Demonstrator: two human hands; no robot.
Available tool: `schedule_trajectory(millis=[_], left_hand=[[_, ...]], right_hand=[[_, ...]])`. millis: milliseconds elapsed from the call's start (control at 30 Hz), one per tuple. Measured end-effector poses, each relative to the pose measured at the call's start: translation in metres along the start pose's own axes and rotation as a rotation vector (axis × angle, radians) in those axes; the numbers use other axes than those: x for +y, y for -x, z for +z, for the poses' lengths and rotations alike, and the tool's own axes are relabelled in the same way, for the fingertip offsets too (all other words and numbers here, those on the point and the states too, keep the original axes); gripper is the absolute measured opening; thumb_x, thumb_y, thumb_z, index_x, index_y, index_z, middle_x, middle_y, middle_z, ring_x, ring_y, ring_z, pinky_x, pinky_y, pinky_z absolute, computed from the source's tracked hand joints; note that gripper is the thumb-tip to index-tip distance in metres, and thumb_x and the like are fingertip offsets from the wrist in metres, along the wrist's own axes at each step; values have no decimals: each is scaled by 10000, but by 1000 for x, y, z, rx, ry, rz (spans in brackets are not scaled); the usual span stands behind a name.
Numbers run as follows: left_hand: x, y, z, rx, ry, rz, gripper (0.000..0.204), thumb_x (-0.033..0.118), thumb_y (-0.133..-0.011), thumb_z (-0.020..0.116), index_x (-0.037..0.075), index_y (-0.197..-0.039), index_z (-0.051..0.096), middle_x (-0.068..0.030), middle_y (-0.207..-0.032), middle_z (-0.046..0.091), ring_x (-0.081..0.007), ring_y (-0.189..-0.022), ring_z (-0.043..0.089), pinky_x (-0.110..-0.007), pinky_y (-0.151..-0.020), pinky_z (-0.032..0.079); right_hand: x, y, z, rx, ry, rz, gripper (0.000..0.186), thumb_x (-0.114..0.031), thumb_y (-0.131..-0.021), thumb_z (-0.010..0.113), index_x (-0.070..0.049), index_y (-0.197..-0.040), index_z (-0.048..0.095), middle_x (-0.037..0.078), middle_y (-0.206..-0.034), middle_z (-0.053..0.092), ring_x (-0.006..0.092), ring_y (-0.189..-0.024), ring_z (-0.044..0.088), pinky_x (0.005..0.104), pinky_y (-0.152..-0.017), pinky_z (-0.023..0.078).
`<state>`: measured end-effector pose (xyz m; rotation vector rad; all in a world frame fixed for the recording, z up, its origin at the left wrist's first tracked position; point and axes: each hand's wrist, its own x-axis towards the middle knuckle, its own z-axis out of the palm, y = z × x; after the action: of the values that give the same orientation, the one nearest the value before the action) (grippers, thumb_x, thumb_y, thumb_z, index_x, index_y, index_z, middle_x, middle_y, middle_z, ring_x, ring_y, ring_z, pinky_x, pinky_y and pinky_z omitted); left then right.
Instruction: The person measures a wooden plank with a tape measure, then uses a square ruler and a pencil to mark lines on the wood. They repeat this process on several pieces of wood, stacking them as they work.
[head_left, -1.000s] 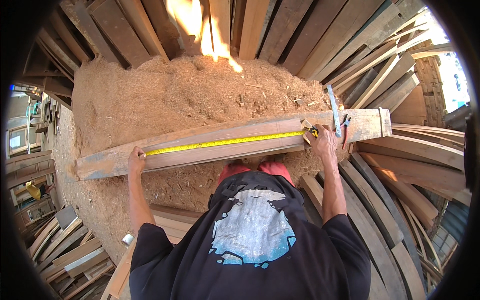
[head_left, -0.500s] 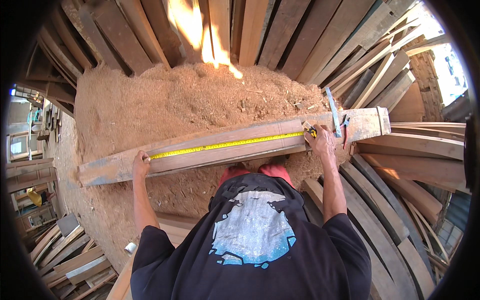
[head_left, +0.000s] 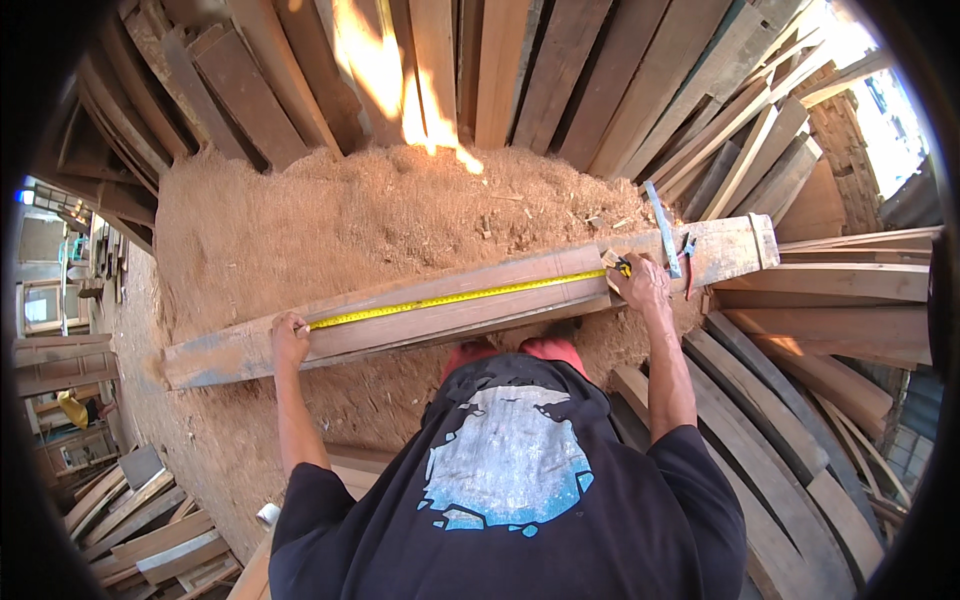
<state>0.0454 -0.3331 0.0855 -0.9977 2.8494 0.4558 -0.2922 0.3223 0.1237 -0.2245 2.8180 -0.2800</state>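
Observation:
A yellow tape measure is stretched lengthwise over a reddish-brown wooden board. The board rests on a longer, worn plank. At the board's left end, my left hand is closed, pinching the tape's end. My right hand grips the yellow-and-black tape case near the board's right end, beside a small wood block. Fingers partly cover the case. Thin pencil-like lines cross the board near its right end. Just right of my right hand lie a metal ruler-like square and red-handled pliers.
Wood shavings heap up beyond the plank and spread over the floor. Upright boards lean along the far side. Stacked timber lies close on my right, more pieces at lower left. A small white roll-like object is near my left arm.
The whole view has shifted slightly. My left fingers have curled a little more at the tape's end. The tape stays stretched, and my right hand keeps its place on the case.

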Motion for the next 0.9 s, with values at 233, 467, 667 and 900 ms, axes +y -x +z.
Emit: schedule_trajectory(millis=[233,467,667,900], left_hand=[[198,20,7,267,164,235,854,592,-808,849,132,-1450,523,-237,-1712,251,-429,-1593,239,-601,-1317,164],[316,56,57,-276,-118,465,1299,602,-662,941,268,-1704,241,-269,-1738,164,-493,-1591,175,-641,-1286,136],[327,70,99,-168,-241,497,1343,373,-596,997,343,-1697,229,-251,-1729,191,-494,-1578,194,-682,-1273,138],[337,74,93,-211,-296,419,1348,358,-572,1009,340,-1687,252,-217,-1699,248,-478,-1568,215,-675,-1281,131]], right_hand=[[35,-2,6,-76,-93,104,662,-577,-891,757,-19,-1247,736,272,-1161,738,447,-1118,696,523,-968,537],[101,-26,58,-19,-277,284,746,-611,-889,723,25,-1279,722,338,-1233,715,452,-1212,679,497,-1025,521],[127,-37,60,-28,-324,353,699,-599,-947,648,11,-1282,718,337,-1235,709,475,-1230,661,513,-1042,510],[149,-66,64,-14,-338,320,557,-504,-1023,575,-22,-1260,724,352,-1210,698,495,-1183,665,542,-1023,516]])
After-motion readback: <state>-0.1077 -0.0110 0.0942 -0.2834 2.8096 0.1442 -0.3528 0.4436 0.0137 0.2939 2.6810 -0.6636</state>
